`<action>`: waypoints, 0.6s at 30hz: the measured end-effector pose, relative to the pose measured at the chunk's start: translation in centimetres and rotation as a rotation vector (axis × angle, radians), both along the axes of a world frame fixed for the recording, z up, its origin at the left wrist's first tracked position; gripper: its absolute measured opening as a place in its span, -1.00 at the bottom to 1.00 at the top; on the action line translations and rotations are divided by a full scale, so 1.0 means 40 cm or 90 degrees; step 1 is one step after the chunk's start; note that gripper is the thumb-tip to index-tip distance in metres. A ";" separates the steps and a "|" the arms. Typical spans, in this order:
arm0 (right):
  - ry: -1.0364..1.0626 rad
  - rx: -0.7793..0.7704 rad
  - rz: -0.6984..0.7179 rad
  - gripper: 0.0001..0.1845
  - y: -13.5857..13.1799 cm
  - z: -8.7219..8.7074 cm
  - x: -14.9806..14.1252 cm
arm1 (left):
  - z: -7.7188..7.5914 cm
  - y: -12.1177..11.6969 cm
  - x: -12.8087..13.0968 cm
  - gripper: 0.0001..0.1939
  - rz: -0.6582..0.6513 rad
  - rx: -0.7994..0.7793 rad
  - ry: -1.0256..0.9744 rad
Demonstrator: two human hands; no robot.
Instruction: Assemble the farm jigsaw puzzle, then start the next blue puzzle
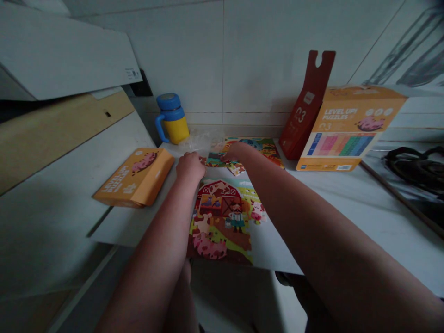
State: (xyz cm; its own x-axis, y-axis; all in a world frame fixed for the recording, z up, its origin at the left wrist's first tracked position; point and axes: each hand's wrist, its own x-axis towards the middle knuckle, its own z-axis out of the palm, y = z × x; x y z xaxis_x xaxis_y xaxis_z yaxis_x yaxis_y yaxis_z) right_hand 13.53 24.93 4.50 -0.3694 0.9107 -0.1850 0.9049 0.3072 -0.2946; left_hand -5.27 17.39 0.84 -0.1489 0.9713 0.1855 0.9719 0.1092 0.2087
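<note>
A partly built farm jigsaw with a red barn lies on the white counter in front of me. Beyond it sit several loose puzzle pieces. My left hand is curled in a fist-like pinch at the near left edge of those pieces; what it holds is hidden. My right hand reaches over the loose pieces, fingers bent down onto them and hidden from view.
An orange puzzle box lid lies left. The orange box base and a red card insert lean against the tiled wall at right. A blue-and-yellow cup stands at the back. Crumpled clear plastic lies near it. Dark stove grates sit far right.
</note>
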 end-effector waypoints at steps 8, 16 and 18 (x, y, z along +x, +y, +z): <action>0.277 -0.044 -0.122 -0.64 -0.115 0.028 0.133 | 0.006 -0.009 0.008 -0.70 -0.013 0.011 -0.002; 0.625 -0.197 -0.171 -0.62 -0.354 0.032 0.307 | -0.001 -0.002 0.016 -0.71 -0.030 0.007 -0.001; 0.669 -0.215 -0.146 -0.49 -0.386 0.014 0.334 | -0.003 0.001 0.018 -0.72 -0.037 0.003 -0.001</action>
State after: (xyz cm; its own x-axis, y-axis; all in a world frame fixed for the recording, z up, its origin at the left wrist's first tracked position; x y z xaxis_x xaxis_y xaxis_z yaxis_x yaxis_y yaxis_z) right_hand 26.89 9.50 5.07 -0.3172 0.9394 -0.1302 0.1839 -0.0737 -0.9802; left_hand -4.55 17.44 0.74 -0.0930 0.9774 0.1901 0.9763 0.0520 0.2101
